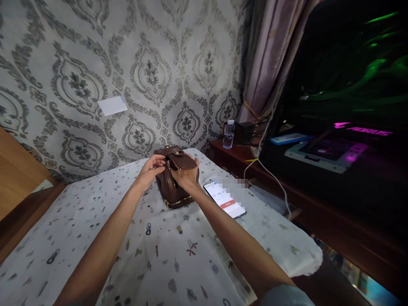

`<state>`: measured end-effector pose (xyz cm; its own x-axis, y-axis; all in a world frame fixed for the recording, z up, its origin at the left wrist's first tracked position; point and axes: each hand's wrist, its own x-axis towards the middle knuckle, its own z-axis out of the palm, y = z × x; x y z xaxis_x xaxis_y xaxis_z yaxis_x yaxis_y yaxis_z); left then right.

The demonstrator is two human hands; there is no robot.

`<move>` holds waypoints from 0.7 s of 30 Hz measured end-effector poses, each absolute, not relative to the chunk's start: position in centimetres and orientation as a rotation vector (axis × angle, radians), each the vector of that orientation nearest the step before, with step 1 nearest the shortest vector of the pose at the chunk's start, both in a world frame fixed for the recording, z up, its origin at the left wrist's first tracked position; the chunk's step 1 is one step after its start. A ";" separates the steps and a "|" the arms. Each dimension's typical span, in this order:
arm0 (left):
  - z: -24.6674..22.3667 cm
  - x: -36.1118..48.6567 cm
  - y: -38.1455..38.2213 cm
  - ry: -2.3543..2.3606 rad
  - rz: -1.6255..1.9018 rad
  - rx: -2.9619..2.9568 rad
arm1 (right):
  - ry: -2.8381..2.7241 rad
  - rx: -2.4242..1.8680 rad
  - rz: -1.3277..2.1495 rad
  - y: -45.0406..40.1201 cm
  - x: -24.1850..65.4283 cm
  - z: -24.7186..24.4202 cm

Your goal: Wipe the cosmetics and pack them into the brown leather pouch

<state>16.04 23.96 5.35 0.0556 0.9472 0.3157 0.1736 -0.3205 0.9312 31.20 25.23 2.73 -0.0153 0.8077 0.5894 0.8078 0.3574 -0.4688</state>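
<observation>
A brown leather bag [172,196] with a zip along its lower edge rests on the patterned white sheet. My left hand [150,171] is at the bag's left side, its thumb and fingers closed on the edge of the opening. Under the raised flap [182,160], my right hand [187,177] reaches into the bag. Most of its fingers are hidden there, so what they may hold does not show. Just right of the bag lies a phone [228,204] with its screen lit.
A clear bottle [228,135] stands on the dark red desk [219,148] behind. To the right is a large dark computer case [338,85]. A white cable [276,178] hangs by the bed's edge. Patterned wallpaper [153,72] covers the wall, and a wooden board [22,170] is at left.
</observation>
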 end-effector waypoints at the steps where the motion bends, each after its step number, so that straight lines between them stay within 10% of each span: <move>1: 5.2 16.0 23.8 1.172 1.336 1.602 | -1.787 -1.426 -0.004 25.2 31.2 2.7; 21: 0.1 16.5 22.5 1.228 1.506 1.805 | -1.749 -1.422 0.020 26.8 31.7 2.1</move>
